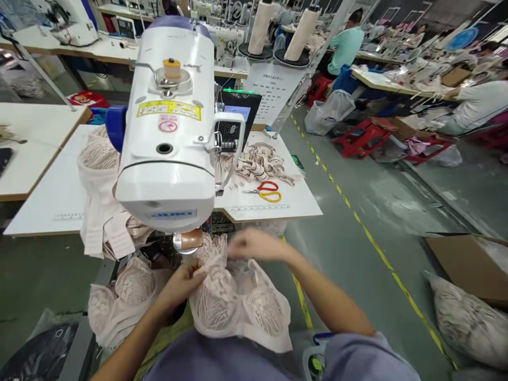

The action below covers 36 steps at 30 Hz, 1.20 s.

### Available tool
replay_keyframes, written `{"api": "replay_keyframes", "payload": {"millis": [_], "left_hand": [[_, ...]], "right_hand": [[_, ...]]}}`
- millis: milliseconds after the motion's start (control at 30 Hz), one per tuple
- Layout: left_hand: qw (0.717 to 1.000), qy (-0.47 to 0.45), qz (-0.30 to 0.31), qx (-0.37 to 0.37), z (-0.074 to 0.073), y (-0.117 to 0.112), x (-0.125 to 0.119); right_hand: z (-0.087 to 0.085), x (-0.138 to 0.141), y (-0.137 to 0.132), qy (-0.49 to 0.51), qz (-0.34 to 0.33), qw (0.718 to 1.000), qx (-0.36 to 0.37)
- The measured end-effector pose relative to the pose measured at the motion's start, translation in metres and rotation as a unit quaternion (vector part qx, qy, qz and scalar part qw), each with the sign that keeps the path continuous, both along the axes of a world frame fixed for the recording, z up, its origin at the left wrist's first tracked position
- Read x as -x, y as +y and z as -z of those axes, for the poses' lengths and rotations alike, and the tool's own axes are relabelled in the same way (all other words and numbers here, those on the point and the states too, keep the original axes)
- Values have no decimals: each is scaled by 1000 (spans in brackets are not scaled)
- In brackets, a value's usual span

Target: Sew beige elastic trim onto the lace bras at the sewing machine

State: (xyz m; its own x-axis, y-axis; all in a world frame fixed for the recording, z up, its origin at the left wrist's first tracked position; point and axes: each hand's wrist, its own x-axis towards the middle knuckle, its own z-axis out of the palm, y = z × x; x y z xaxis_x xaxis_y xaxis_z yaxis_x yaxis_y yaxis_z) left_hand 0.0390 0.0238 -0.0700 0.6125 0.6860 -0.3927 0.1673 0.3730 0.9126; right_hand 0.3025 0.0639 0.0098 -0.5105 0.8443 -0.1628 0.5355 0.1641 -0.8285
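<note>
A pale pink lace bra [242,307] hangs below the head of a white sewing machine [166,153], its cups towards me. My left hand [184,283] is closed on the bra's upper edge, just under the round metal part [187,242] of the machine. Blurred by motion, my right hand [252,244] is at the bra's upper right with its fingers curled; whether it grips any cloth is hidden. More pale bras lie left of the machine [99,185] and at my lower left [123,296].
Scissors [270,191] with red and yellow handles lie on the white table [262,210] beside a heap of pale straps [257,161]. Two thread cones [262,29] stand behind. A cardboard box [464,264] and a filled bag [464,317] sit on the floor at right. Co-workers [347,42] sit farther off.
</note>
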Motion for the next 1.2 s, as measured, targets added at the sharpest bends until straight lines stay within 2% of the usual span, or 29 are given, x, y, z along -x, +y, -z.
{"api": "replay_keyframes", "payload": {"millis": [33,67,100,167,233,300,367,433,500,600,667,767,833,867,933,1000,1033,1133,1200], "left_hand": [[1000,16,23,-14,-2,-2,0],[998,31,47,-29,-5,-4,-1],[996,43,63,-45,-7,-7,-1],[994,57,45,-81,-10,-13,-1],[991,70,-9,-112,-13,-19,2],[988,83,-44,-121,-15,-24,7],[985,99,-63,-129,-17,-27,13],[978,119,-85,-146,-19,-28,19],[971,137,-112,-163,-20,-27,24],[966,136,-133,-175,-23,-22,30],[961,130,-136,-201,-26,-18,33],[950,131,-131,-251,-38,-13,34],[955,104,-96,-262,-48,-14,31],[961,78,-58,-258,-53,-16,28],[971,31,42,-234,-60,-21,22],[974,21,119,-194,-64,-26,18],[975,24,135,-174,-65,-28,18],[982,5,125,-143,-67,-29,21],[986,-19,101,-134,-71,-27,21]], "right_hand": [[7,-10,31,-80,168,982,-29],[14,-18,63,-140,320,935,-61],[20,-25,95,-157,383,907,-72],[28,-35,150,-167,449,875,-68],[34,-38,186,-156,483,860,-53],[37,-38,201,-134,510,848,-51],[37,-36,202,-95,526,842,-70],[33,-35,190,-58,533,839,-99],[26,-32,167,9,532,835,-142],[15,-17,107,230,484,828,-164],[12,3,53,333,427,838,-72],[14,43,-28,344,315,876,125],[17,68,-68,349,236,883,208],[18,77,-82,355,210,881,231],[20,89,-94,368,206,875,237],[21,92,-88,373,257,869,198],[22,90,-82,372,290,865,170],[27,80,-61,385,366,842,98],[33,75,-56,395,370,835,99]]}}
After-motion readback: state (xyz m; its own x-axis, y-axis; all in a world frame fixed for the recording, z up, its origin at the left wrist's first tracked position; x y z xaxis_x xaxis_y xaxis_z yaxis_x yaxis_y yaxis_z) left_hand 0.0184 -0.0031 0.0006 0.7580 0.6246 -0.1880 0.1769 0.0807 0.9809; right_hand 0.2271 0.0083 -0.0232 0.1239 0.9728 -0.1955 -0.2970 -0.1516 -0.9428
